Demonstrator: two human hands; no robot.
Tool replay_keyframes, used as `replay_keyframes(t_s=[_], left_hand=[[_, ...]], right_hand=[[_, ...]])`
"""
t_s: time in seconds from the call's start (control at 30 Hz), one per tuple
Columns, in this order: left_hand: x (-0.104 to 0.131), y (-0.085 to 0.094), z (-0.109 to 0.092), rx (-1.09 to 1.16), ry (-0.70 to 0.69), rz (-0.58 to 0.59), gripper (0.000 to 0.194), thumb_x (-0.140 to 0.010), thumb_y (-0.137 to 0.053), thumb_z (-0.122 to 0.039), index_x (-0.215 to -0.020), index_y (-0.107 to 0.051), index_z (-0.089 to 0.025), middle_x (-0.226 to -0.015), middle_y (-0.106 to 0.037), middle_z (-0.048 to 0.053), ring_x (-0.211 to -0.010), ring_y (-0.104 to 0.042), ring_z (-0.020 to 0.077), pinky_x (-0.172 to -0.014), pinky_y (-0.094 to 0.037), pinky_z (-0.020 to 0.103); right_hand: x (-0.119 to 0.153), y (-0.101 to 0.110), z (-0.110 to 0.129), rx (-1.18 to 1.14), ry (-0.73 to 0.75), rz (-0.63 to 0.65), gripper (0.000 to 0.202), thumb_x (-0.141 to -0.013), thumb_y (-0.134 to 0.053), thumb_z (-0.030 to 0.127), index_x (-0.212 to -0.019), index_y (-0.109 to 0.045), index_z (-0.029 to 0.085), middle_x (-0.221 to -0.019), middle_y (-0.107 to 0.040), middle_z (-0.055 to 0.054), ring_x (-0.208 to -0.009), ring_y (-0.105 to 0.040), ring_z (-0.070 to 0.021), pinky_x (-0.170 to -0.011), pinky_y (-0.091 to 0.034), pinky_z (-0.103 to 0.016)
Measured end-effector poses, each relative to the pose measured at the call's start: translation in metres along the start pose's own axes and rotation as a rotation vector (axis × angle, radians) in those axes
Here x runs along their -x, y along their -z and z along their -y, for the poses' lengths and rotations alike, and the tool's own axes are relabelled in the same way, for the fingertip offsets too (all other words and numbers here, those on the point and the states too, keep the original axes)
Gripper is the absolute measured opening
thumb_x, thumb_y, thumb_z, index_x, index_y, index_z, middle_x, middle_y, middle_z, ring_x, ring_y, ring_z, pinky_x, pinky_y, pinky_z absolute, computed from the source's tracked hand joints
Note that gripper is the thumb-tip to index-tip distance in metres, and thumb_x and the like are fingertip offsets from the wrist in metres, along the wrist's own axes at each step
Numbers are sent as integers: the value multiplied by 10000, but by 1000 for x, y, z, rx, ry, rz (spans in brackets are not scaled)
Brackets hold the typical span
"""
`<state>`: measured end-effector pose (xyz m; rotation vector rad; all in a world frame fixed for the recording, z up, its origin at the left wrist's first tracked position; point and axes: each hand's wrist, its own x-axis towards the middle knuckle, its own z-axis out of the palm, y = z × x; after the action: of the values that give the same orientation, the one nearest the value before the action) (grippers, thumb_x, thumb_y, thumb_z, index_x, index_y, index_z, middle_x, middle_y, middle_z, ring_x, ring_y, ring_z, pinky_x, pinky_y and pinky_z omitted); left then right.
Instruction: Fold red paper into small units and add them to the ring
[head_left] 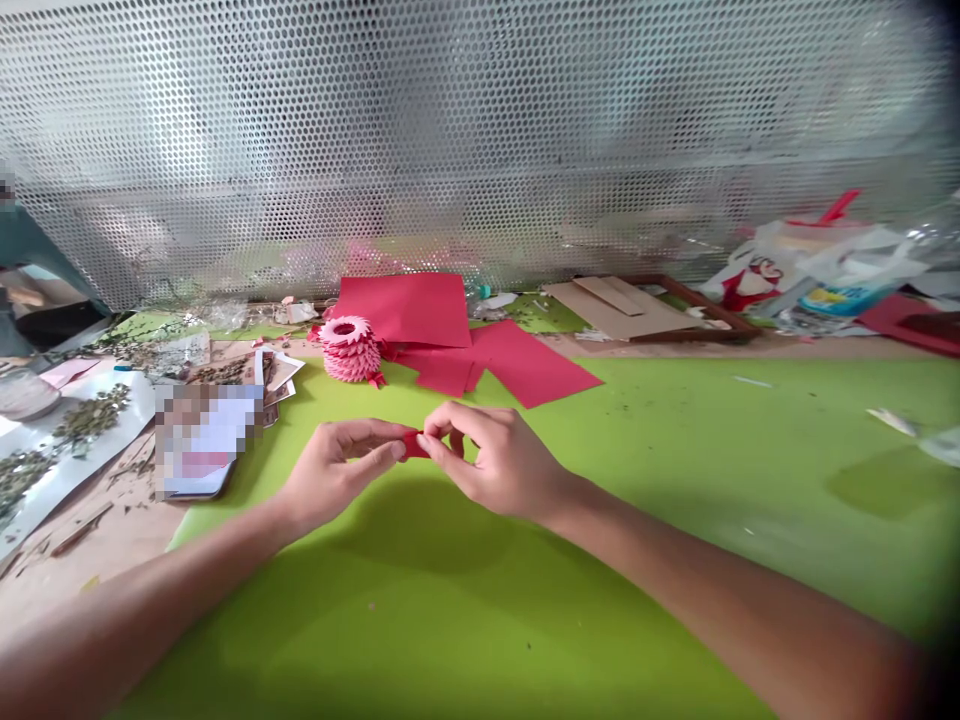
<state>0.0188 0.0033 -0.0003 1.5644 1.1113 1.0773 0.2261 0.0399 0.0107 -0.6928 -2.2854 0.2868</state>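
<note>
Between my two hands is a small folded piece of red paper (pixel 413 446), held above the green mat (pixel 450 620). My left hand (pixel 341 465) pinches its left end between thumb and fingers. From the other side, my right hand (pixel 491 455) grips the right end with thumb and fingertip. Beyond my left hand stands a round pink-and-red folded-paper piece (pixel 351 350), built up in rings with a hole in its top. Red paper sheets (pixel 536 362) lie flat behind my hands, and a larger red sheet (pixel 409 308) is farther back.
At the left lie a phone (pixel 199 450), small photo cards (pixel 277 370) and dried plant bits on white paper (pixel 90 420). A perforated metal panel (pixel 450 130) rises along the back. Brown cardboard (pixel 622 308) and plastic bags (pixel 832 265) are at the back right.
</note>
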Motion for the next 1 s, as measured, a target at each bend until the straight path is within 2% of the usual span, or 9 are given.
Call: replay_keyframes(t_s=[0.1,0.3,0.47,0.73,1.0], left_hand=[[3,-1,-1,-110,-33,-50,242,-805,-731,-365,-939,-772,-168,-911,-792,63,-814,-742,207,-751,-585,275],[5,1,1,-360,-143,-155,157,-841,-713,-360,-846,-797,-227,-838,-794,5,-746,-732,187,-659,-550,242],[6,2,0,-361,-153,-145,146,-845,-715,-362,-845,-800,-243,-826,-793,-12,-737,-734,178,-636,-542,226],[5,0,-3,-376,-180,-155,120,-844,-718,-325,-844,-803,-240,-818,-793,-11,-723,-736,178,-649,-546,228],[5,1,-4,-284,-208,-150,96,-829,-728,-275,-807,-794,-209,-776,-789,-3,-696,-735,161,-645,-560,206]], right_hand=[[1,0,2,-17,18,-1,100,-940,-550,215,-852,-575,176,-695,-659,1,-544,-562,-94,-556,-425,-217],[2,2,3,-4,105,-14,76,-946,-551,207,-887,-590,178,-750,-687,-16,-609,-598,-111,-588,-453,-231],[2,2,3,43,161,-34,88,-952,-543,201,-886,-595,172,-732,-676,-23,-610,-594,-118,-577,-445,-236],[2,1,4,58,158,-52,83,-944,-535,174,-884,-593,174,-742,-681,-28,-616,-593,-122,-584,-445,-238],[2,4,1,36,230,-41,78,-944,-581,217,-903,-618,163,-741,-694,-21,-626,-614,-118,-584,-452,-236]])
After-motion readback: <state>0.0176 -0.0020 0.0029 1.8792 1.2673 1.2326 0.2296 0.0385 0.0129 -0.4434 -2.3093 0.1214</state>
